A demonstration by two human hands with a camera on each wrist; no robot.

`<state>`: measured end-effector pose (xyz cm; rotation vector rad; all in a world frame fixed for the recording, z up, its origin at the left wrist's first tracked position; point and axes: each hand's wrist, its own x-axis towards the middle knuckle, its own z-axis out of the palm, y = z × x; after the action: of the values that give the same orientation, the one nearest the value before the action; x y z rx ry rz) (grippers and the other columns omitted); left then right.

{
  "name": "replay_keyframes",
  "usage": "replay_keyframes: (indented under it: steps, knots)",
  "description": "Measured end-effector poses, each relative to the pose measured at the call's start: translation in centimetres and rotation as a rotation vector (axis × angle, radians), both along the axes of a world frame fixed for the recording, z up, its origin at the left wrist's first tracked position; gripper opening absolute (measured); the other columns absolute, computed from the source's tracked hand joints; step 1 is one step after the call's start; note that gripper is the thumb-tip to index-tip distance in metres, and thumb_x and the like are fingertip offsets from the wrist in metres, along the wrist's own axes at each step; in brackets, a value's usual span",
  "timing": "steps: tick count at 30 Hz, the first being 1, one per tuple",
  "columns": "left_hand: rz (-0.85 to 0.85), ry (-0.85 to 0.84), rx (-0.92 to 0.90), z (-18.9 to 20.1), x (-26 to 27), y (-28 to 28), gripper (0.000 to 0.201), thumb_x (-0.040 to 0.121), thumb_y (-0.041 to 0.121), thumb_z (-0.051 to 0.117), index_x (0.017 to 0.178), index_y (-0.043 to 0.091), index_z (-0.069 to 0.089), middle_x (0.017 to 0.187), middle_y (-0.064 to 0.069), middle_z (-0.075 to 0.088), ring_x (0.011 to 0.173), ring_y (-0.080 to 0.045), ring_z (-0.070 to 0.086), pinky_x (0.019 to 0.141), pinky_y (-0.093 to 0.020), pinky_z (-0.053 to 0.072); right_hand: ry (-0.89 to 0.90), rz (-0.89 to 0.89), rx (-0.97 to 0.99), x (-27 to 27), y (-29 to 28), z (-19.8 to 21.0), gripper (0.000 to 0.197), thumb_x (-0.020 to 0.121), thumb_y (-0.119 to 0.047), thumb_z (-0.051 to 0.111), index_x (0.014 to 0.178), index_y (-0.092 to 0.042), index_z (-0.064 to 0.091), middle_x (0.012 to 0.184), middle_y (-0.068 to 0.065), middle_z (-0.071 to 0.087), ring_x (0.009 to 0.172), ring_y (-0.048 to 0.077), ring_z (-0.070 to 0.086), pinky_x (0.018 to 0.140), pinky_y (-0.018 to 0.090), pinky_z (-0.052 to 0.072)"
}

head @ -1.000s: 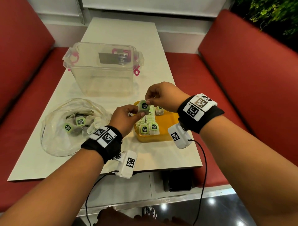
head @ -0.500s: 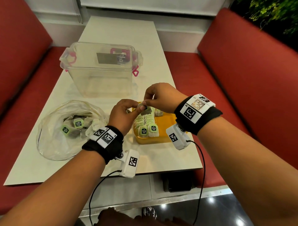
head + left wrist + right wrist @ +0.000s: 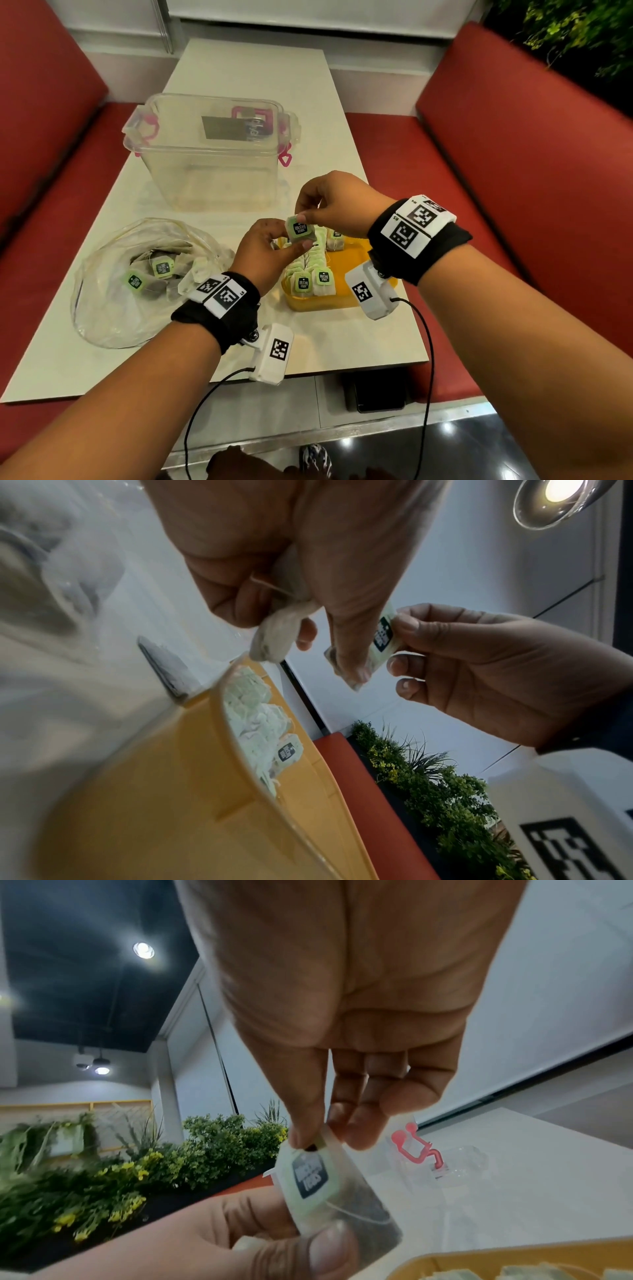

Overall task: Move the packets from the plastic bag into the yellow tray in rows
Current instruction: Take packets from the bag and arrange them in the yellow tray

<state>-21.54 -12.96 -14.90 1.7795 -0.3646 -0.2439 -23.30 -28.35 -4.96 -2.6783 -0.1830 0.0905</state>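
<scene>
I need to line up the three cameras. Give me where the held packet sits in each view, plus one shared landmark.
Head: the held packet is at centre, pinched between both hands above the yellow tray.
Left wrist: right of centre in the upper half.
Right wrist: low centre, under the right hand's fingers.
Shared landmark: the tray, at lower left in the left wrist view and bottom right in the right wrist view.

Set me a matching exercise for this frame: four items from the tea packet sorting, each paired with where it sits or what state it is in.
Items:
1. plastic bag
2. yellow tray
3. clear tub
4. held packet

Places or states:
A. pinched by both hands, above the tray
B. far side of the table, pink latches
C. near right, packets lined up inside
D. near left, loose packets inside

Pairs: 1-D, 2-C, 3-B, 4-A
</scene>
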Motion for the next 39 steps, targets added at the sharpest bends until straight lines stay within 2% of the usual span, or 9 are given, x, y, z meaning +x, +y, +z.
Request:
replay_keyframes:
  steps: [4, 8, 13, 16, 20, 26, 32, 36, 39]
  knots:
    - [0.088, -0.038, -0.019, 0.2, -0.1, 0.0, 0.028, 0.072, 0.033, 0.082, 0.092, 0.040, 0.063, 0.119, 0.007, 0.050, 0.096, -0.013, 0.054, 0.078, -0.025, 0.044, 0.000, 0.012, -0.118, 0.2, 0.2, -0.3, 0.012, 0.088, -0.021, 0.063, 0.094, -0.016, 0.071, 0.084, -0.005, 0.063, 0.081, 0.013, 0.057, 0.066, 0.023, 0.037]
    - [0.122, -0.083, 0.030, 0.2, 0.2, 0.1, 0.018, 0.079, 0.027, 0.077, 0.077, 0.034, 0.061, 0.118, 0.005, 0.048, 0.095, -0.014, 0.052, 0.077, -0.021, 0.042, 0.004, 0.010, -0.125, 0.2, 0.2, -0.7, 0.015, 0.090, -0.025, 0.061, 0.096, -0.015, 0.070, 0.092, -0.001, 0.067, 0.084, 0.015, 0.058, 0.071, 0.027, 0.043]
    - [0.116, -0.117, 0.042, 0.0, 0.3, 0.2, 0.017, 0.078, 0.025, 0.078, 0.074, 0.033, 0.064, 0.118, 0.004, 0.048, 0.089, -0.011, 0.052, 0.073, -0.017, 0.040, 0.030, -0.040, -0.189, 0.1, 0.0, -1.1, 0.050, 0.095, -0.049, 0.048, 0.085, -0.004, 0.067, 0.086, 0.012, 0.065, 0.079, 0.024, 0.057, 0.064, 0.032, 0.038]
    - [0.097, -0.132, 0.053, -0.2, 0.4, 0.0, 0.015, 0.078, 0.025, 0.078, 0.075, 0.032, 0.065, 0.117, 0.004, 0.049, 0.070, -0.005, 0.047, 0.071, -0.022, 0.041, 0.021, -0.013, -0.156, 0.0, 0.0, -1.1, 0.036, 0.090, -0.045, 0.058, 0.090, -0.010, 0.067, 0.089, 0.004, 0.064, 0.082, 0.020, 0.058, 0.068, 0.032, 0.043]
    - [0.083, -0.105, 0.036, -0.1, 0.4, -0.3, 0.013, 0.077, 0.027, 0.079, 0.081, 0.029, 0.068, 0.117, 0.007, 0.046, 0.067, -0.004, 0.046, 0.073, -0.023, 0.043, 0.042, 0.048, -0.166, 0.1, -0.1, -1.1, 0.011, 0.087, -0.025, 0.064, 0.090, -0.015, 0.067, 0.084, -0.004, 0.061, 0.082, 0.016, 0.056, 0.066, 0.026, 0.039]
    - [0.020, -0.040, 0.136, -0.7, 0.4, -0.6, 0.026, 0.073, 0.027, 0.082, 0.092, 0.013, 0.072, 0.120, 0.003, 0.046, 0.085, 0.001, 0.048, 0.070, -0.004, 0.036, 0.011, 0.035, -0.111, 0.3, -0.7, -0.7, 0.014, 0.087, -0.023, 0.066, 0.096, -0.014, 0.073, 0.080, -0.004, 0.061, 0.075, 0.012, 0.053, 0.059, 0.019, 0.035]
    - [0.044, -0.043, 0.119, -0.9, 0.3, -0.1, 0.029, 0.075, 0.030, 0.081, 0.100, 0.024, 0.070, 0.121, 0.004, 0.051, 0.105, -0.014, 0.054, 0.087, -0.022, 0.043, 0.033, -0.083, -0.171, 0.9, -2.7, -1.1, 0.017, 0.089, -0.025, 0.065, 0.100, -0.015, 0.073, 0.072, -0.011, 0.051, 0.064, 0.005, 0.046, 0.051, 0.011, 0.026]
    - [0.077, 0.022, 0.059, -1.2, 0.5, 0.6, 0.027, 0.075, 0.033, 0.080, 0.100, 0.029, 0.070, 0.121, 0.004, 0.059, 0.109, -0.016, 0.057, 0.091, -0.030, 0.047, 0.095, -0.198, -0.246, 1.7, -4.0, -2.4, 0.014, 0.088, -0.023, 0.066, 0.097, -0.014, 0.073, 0.092, 0.001, 0.064, 0.080, 0.014, 0.053, 0.060, 0.022, 0.035]
    - [0.074, 0.013, 0.065, -1.5, 0.2, 0.8, 0.025, 0.077, 0.031, 0.079, 0.100, 0.028, 0.069, 0.120, 0.005, 0.059, 0.112, -0.011, 0.055, 0.084, -0.012, 0.043, 0.192, -0.259, -0.309, 2.0, -4.5, -3.7, 0.015, 0.090, -0.018, 0.063, 0.099, -0.012, 0.073, 0.106, 0.007, 0.068, 0.095, 0.023, 0.062, 0.069, 0.026, 0.040]
